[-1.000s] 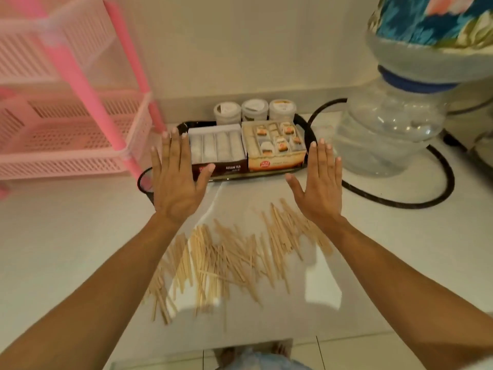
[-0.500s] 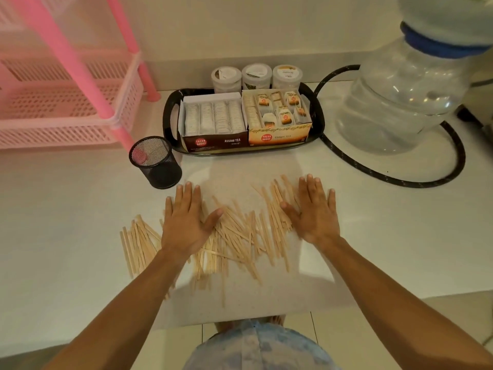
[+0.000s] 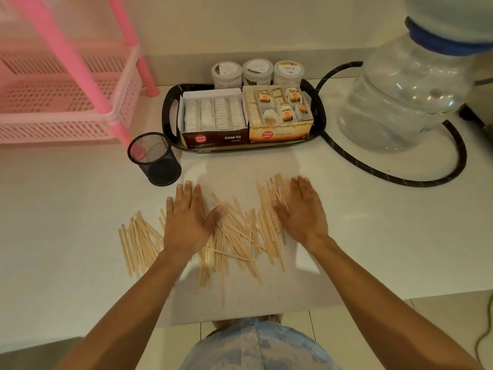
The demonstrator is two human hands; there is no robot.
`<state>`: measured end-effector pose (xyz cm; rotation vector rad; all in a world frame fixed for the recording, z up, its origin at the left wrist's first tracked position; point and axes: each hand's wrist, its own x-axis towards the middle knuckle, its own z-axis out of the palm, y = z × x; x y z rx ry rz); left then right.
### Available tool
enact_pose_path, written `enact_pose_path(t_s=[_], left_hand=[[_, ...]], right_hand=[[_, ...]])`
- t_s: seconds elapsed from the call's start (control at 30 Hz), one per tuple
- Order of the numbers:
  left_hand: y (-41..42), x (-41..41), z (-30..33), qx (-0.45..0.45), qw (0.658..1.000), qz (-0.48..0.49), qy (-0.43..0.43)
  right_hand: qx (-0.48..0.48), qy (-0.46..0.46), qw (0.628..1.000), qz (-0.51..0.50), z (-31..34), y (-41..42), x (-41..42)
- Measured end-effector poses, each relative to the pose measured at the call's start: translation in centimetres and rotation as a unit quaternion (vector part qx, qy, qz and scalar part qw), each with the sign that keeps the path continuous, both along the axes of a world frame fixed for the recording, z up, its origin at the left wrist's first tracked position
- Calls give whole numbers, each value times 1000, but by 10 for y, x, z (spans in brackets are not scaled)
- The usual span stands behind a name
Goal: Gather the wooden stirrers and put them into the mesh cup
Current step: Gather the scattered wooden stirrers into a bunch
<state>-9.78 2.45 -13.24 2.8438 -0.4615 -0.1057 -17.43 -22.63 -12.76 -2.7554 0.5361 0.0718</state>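
White countertop is strewn with dozens of wooden stirrers, too many to count, near one empty mesh cup at far left. Left hand and right hand are laid flat and open on them, nothing gripped. Light, stiff, slippery sticks are judged best swept together and pinched mid-length.

Wooden stirrers: thin, pale, flat sticks scattered loosely across the middle of the frame, lying flat, many overlapping and mostly pointing up-frame. Mesh cup: black, cylindrical, upright, empty, standing left of centre above the scatter.
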Motion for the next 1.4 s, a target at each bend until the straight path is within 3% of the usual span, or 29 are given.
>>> enact_pose_path(t_s=[0.1, 0.37, 0.53, 0.67, 0.9, 1.2, 1.4], left_hand=[[2, -12, 9, -11, 998, 55, -14], [-13, -34, 19, 26, 995, 96, -8], [-16, -30, 22, -58, 995, 83, 20], [-17, -19, 26, -165, 972, 150, 80], [-11, -11, 30, -219, 959, 168, 70], [2, 4, 32, -309, 903, 280, 107], [6, 8, 35, -414, 830, 344, 146]], right_hand=[[-31, -3, 997, -77, 12, 0, -3], [-4, 7, 997, -71, 25, 17, 2], [22, 22, 998, -53, 28, 20, 7], [29, 19, 998, -45, 31, 20, 8], [58, 7, 995, -79, 31, 15, 14], [252, -78, 955, -135, 29, 10, 15], [477, -81, 857, -178, 32, 36, 21]])
